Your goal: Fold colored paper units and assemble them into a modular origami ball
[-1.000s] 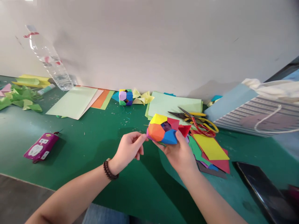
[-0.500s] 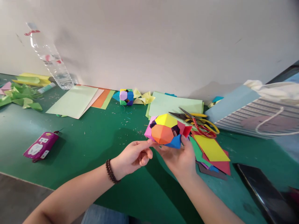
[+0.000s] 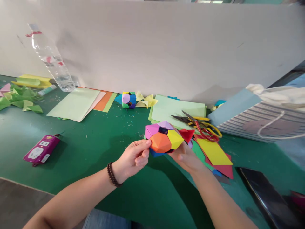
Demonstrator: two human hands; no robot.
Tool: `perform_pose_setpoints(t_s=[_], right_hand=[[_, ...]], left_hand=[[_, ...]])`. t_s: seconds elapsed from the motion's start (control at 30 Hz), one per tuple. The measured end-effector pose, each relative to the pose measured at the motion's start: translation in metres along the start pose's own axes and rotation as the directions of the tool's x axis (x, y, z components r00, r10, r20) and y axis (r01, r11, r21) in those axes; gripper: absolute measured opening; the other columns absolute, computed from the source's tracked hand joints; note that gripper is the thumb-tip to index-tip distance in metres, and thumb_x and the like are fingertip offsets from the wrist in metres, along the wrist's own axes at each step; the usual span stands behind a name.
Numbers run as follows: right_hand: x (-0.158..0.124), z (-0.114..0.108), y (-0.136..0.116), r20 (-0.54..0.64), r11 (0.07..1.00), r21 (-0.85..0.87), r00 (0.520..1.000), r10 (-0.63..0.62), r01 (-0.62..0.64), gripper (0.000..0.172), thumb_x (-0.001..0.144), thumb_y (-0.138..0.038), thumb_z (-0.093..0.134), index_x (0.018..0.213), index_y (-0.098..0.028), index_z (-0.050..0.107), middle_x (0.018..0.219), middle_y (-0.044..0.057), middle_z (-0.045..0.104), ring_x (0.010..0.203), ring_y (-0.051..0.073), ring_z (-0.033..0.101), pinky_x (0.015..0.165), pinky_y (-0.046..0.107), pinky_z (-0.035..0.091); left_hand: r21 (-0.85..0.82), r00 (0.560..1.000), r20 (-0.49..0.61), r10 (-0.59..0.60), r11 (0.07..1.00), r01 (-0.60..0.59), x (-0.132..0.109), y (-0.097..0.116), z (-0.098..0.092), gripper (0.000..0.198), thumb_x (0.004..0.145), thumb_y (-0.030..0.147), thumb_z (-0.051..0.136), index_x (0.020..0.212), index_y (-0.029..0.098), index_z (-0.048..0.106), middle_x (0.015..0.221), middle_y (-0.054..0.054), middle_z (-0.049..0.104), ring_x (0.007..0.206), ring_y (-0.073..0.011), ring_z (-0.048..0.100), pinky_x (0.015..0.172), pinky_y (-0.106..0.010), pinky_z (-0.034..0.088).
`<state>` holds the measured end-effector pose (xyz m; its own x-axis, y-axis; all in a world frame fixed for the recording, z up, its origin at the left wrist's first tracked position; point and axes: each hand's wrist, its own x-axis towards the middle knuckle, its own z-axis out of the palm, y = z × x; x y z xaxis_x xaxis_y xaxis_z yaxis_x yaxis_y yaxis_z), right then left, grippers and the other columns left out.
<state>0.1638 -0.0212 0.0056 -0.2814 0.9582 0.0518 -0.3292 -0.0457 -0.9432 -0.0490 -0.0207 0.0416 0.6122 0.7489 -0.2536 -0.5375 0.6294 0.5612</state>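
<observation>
Both my hands hold a multicoloured modular origami ball [image 3: 164, 138] above the green mat, with orange, yellow, lilac, pink and blue faces. My left hand [image 3: 133, 157] pinches its left side between thumb and fingers. My right hand [image 3: 187, 159] supports it from below and to the right, its fingers partly hidden behind the ball. A red paper point [image 3: 186, 134] sticks out on the ball's right side. The far side of the ball is hidden.
Beyond my hands lie red-handled scissors [image 3: 200, 126] on a pale green sheet [image 3: 176, 108], coloured paper sheets [image 3: 213, 152], and a smaller origami ball [image 3: 129, 100]. A purple packet [image 3: 41, 149] lies left; a dark phone [image 3: 267, 197] and striped paper bag [image 3: 252, 122] lie right.
The ball has rolled in my hands, bringing its lilac and pink faces to the top and moving the yellow face right. The blue face has gone underneath.
</observation>
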Motion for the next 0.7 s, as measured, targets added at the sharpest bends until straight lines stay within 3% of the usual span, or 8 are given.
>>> perform_pose_setpoints(t_s=[0.13, 0.23, 0.47, 0.7], right_hand=[[-0.001, -0.006, -0.006, 0.017, 0.997, -0.044, 0.998, 0.067, -0.066, 0.089, 0.069, -0.077, 0.066, 0.148, -0.046, 0.037, 0.153, 0.004, 0.047, 0.134, 0.034, 0.049, 0.099, 0.054, 0.049], [-0.001, -0.005, -0.005, -0.049, 0.991, -0.03, 0.99, 0.13, -0.132, 0.078, 0.078, -0.069, 0.064, 0.147, -0.045, 0.038, 0.15, 0.004, 0.049, 0.13, 0.032, 0.053, 0.096, 0.051, 0.051], [0.001, 0.008, -0.008, -0.091, 0.98, 0.009, 0.976, 0.197, -0.197, 0.086, 0.073, -0.05, 0.079, 0.147, -0.048, 0.036, 0.144, 0.003, 0.055, 0.124, 0.03, 0.057, 0.089, 0.044, 0.055], [0.001, 0.004, -0.004, -0.099, 0.992, 0.014, 0.987, 0.128, -0.128, 0.081, 0.075, -0.043, 0.078, 0.146, -0.049, 0.039, 0.145, 0.001, 0.054, 0.124, 0.029, 0.057, 0.09, 0.042, 0.055]], left_hand=[[0.147, 0.995, -0.084, 0.053, 0.988, -0.041, 0.0, -0.002, 0.002, 0.034, 0.067, 0.036, 0.084, 0.068, 0.014, 0.058, 0.042, 0.007, 0.053, 0.027, 0.0001, 0.029, 0.03, -0.017, 0.012], [0.244, 0.992, -0.111, 0.062, 0.969, -0.033, 0.0, -0.001, 0.005, 0.036, 0.065, 0.04, 0.084, 0.068, 0.013, 0.061, 0.042, 0.006, 0.054, 0.027, 0.0005, 0.029, 0.031, -0.018, 0.011], [0.35, 0.989, -0.135, 0.062, 0.937, -0.011, 0.0, 0.0, 0.005, 0.036, 0.068, 0.044, 0.08, 0.071, 0.012, 0.065, 0.043, 0.005, 0.057, 0.026, 0.0012, 0.028, 0.032, -0.02, 0.009], [0.41, 0.995, -0.096, 0.023, 0.912, 0.019, 0.0, 0.005, 0.004, 0.035, 0.073, 0.044, 0.078, 0.074, 0.012, 0.066, 0.045, 0.005, 0.057, 0.026, 0.0007, 0.031, 0.031, -0.02, 0.01]])
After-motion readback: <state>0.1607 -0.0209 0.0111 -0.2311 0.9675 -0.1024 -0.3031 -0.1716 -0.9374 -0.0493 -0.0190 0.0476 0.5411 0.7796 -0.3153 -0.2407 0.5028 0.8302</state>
